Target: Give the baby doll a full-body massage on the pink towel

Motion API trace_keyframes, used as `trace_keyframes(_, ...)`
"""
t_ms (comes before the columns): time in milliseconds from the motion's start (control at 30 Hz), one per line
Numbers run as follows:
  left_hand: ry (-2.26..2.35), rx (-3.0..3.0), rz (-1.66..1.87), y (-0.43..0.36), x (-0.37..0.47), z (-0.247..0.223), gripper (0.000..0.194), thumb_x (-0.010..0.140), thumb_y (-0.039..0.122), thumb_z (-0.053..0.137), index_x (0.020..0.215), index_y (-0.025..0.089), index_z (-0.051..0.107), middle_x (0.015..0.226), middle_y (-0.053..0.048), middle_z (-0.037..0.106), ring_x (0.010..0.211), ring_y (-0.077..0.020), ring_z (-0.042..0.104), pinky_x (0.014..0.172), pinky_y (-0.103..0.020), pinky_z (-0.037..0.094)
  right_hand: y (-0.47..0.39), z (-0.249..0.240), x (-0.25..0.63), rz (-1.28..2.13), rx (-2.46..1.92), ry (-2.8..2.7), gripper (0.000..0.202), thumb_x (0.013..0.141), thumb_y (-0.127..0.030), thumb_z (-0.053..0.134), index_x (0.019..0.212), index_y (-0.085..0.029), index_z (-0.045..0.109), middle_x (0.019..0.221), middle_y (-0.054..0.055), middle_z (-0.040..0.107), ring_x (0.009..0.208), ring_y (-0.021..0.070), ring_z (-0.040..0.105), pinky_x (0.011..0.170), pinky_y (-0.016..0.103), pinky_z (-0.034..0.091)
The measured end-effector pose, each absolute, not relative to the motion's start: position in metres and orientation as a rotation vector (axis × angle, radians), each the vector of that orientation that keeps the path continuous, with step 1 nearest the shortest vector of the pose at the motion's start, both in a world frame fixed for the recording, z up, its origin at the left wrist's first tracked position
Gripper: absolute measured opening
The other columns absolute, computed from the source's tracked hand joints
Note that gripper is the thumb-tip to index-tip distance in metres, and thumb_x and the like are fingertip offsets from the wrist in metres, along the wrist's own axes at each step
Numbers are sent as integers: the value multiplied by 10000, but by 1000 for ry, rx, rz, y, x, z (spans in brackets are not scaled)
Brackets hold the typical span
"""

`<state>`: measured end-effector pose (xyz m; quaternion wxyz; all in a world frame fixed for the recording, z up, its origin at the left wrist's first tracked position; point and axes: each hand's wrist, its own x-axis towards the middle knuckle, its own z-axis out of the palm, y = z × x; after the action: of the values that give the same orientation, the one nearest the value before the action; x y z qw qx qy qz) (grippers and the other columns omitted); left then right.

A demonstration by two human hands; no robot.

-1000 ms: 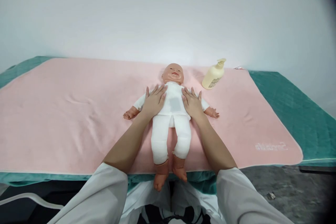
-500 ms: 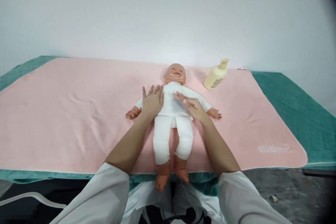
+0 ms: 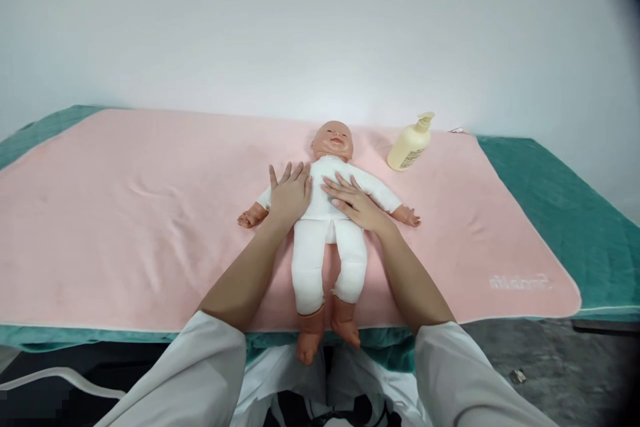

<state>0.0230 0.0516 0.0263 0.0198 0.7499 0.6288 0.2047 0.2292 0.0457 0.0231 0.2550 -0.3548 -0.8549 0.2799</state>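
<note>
A baby doll (image 3: 327, 203) in a white cloth body lies on its back, head toward the wall and feet toward me, arms out to both sides. My left hand (image 3: 291, 192) rests with spread fingers along the left edge of its torso, by the shoulder and upper arm. Across the right half of the chest and belly lies my right hand (image 3: 354, 201), palm down, fingers stretched out and slightly apart. Neither hand grips anything. The doll's feet reach past the front edge of the pink mat (image 3: 125, 227) beneath it.
A pale yellow pump bottle (image 3: 410, 143) stands on the mat, right of the doll's head. Under the mat is a green cover (image 3: 565, 193), showing at both sides and along the front. A white wall (image 3: 320, 27) rises behind. A white cable (image 3: 75, 377) runs at lower left.
My right hand has turned flatter onto the doll's torso, its fingers now spread over the chest and belly. The left hand stays in place.
</note>
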Motion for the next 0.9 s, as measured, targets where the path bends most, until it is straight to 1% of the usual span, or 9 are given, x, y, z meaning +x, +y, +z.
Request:
trace_keyframes(100,1951,2331,638,51,23,26,582,1019,331,188,1497,140,460,1533,-87,464,1495,-310,317,1241,-632,-8,49,18,230,698,-1113,-2295,502,1032,-492,313,1516,-367,363,1629,-44,299,1577,223,79,1263,616,-49)
trace_keyframes(233,1957,2323,635,51,23,27,577,1019,336,192,1496,161,464,1541,-71,455,1503,-317,298,1237,-641,-19,51,15,229,590,-1287,-2222,499,1034,-453,297,1517,-359,372,1633,-30,295,1573,242,121,1245,650,-44)
trace_keyframes(400,1943,2313,630,50,23,29,570,1021,350,202,1505,188,456,1549,-62,444,1509,-319,284,1241,-637,-18,55,11,231,379,-1552,-2075,525,1024,-349,266,1510,-227,423,1589,34,400,1560,272,197,1262,628,8)
trace_keyframes(567,1941,2307,612,51,23,28,552,1025,337,217,1508,203,450,1555,-55,436,1515,-320,269,1240,-643,-12,55,10,232,276,-1659,-2014,530,1011,-314,264,1478,-176,473,1562,55,445,1545,304,239,1259,638,35)
trace_keyframes(633,1912,2307,661,52,21,28,538,1023,340,257,1495,191,468,1587,-54,384,1536,-318,202,1252,-618,34,55,11,231,279,-1662,-2015,532,1009,-310,264,1475,-166,476,1562,59,443,1538,306,256,1260,632,43)
trace_keyframes(700,1824,2287,803,53,19,29,529,1009,374,335,1458,159,513,1618,-56,325,1553,-305,132,1267,-548,133,54,11,231,284,-1663,-2013,528,1008,-309,269,1473,-171,479,1561,61,445,1537,302,264,1261,628,46)
trace_keyframes(767,1619,2250,962,50,18,33,524,993,420,396,1403,144,568,1598,-60,369,1544,-270,189,1259,-460,238,54,12,230,286,-1662,-2014,525,1009,-309,273,1471,-175,481,1560,63,446,1536,298,268,1261,627,48)
trace_keyframes(833,1314,2212,997,44,19,40,508,998,453,384,1335,158,624,1487,-58,530,1472,-232,374,1235,-410,313,54,12,230,288,-1664,-2018,526,1010,-310,273,1470,-162,482,1557,70,450,1536,299,267,1261,626,51)
trace_keyframes(900,1064,2177,884,37,21,47,512,1012,465,339,1277,175,666,1350,-49,649,1364,-222,520,1211,-401,362,54,13,230,293,-1666,-2023,530,1012,-314,274,1468,-141,481,1555,80,450,1536,302,264,1262,622,49)
